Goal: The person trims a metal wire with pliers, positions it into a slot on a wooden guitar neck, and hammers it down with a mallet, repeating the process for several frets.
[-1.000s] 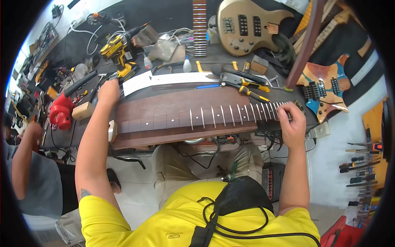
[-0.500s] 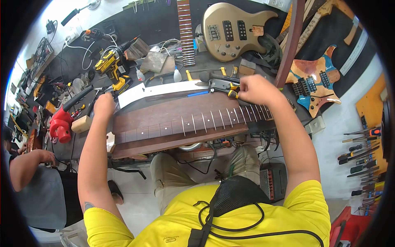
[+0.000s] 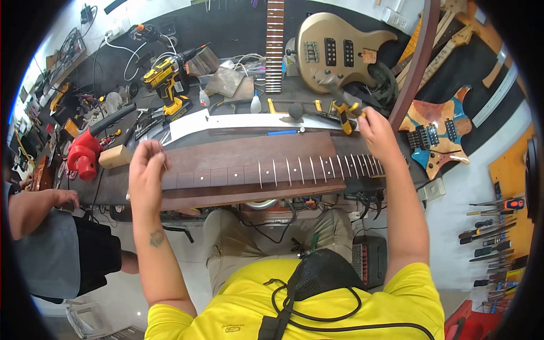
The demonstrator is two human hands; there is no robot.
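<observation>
My right hand is closed on the handle end of yellow-and-black-handled pliers, raised over the back of the bench; the jaws are blurred. My left hand is held over the left end of the guitar neck, fingers curled toward the thumb; whatever they pinch is too small to make out. Below, the neck's dark fretboard lies across a brown wooden board. Bright fret wires stand in its slots from the middle to the right, some sticking out past the edges. Toward the left the slots hold no wire.
Behind the board lie a white strip, a blue pen and a yellow-framed saw. A yellow drill and red blower stand left. Guitar bodies are behind and right. Another person's arm is at left.
My right hand has picked the pliers up off the bench and moved slightly right. My left hand has come from the bench's left side to over the neck. The camera view has shifted a little.
</observation>
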